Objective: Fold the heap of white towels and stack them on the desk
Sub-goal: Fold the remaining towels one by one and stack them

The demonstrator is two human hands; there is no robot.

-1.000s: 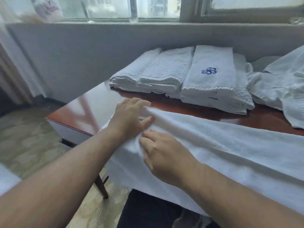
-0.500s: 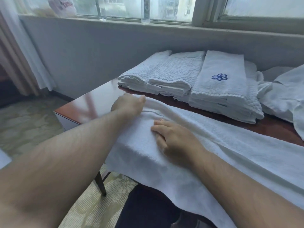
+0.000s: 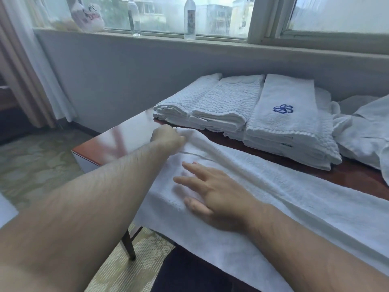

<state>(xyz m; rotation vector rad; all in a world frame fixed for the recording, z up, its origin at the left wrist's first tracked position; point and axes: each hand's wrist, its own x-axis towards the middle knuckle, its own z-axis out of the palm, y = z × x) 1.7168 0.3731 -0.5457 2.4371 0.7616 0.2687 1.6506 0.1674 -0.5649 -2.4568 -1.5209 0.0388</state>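
head view: a long towel (image 3: 273, 197) lies spread along the front of the worktop (image 3: 130, 135), mid-fold.
its near side hangs off the front edge. the left hand (image 3: 168, 137) has its fingers curled at the far left corner, apparently pinching it, and the right hand (image 3: 216, 192) lies flat on the cloth, fingers spread. behind, folded stacks (image 3: 282, 127) sit in a row by the wall, so a good share looks done. a loose heap (image 3: 366, 131) at the right awaits folding, and this one needs stacking too.
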